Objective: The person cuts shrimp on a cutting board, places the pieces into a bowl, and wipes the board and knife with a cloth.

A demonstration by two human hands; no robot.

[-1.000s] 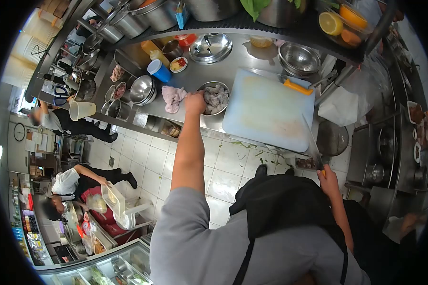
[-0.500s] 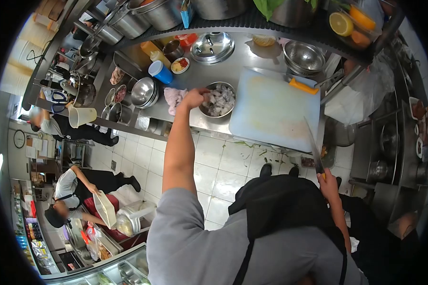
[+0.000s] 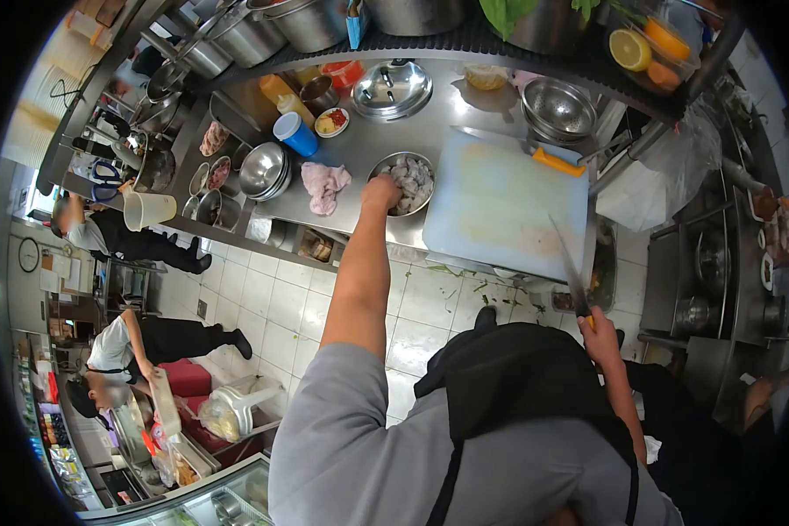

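My left hand (image 3: 382, 194) reaches into the near left side of a metal bowl (image 3: 425, 161) of greyish, shrimp-like pieces (image 3: 413, 181); its fingertips are hidden among them. My right hand (image 3: 599, 338) is wrapped round the handle of a long knife (image 3: 570, 273), whose blade points up and away over the near right edge of a pale cutting board (image 3: 508, 202). The board lies just right of the bowl. A crumpled pinkish cloth (image 3: 325, 188) rests left of the bowl. At the board's far right corner lies an orange-handled knife (image 3: 559, 161).
A blue-labelled container (image 3: 295, 134), stacked bowls (image 3: 265, 171) and a round lid (image 3: 392, 88) stand on the counter. Colanders (image 3: 559, 108) sit behind the board. Overhead runs a shelf (image 3: 447, 51) with pots. Two co-workers are at the left; another person's arm shows at the lower right.
My left hand has moved from the bowl's upper left rim down into its near left side. The knife in my right hand has shifted slightly left. A co-worker's pale tray has tilted and moved left.
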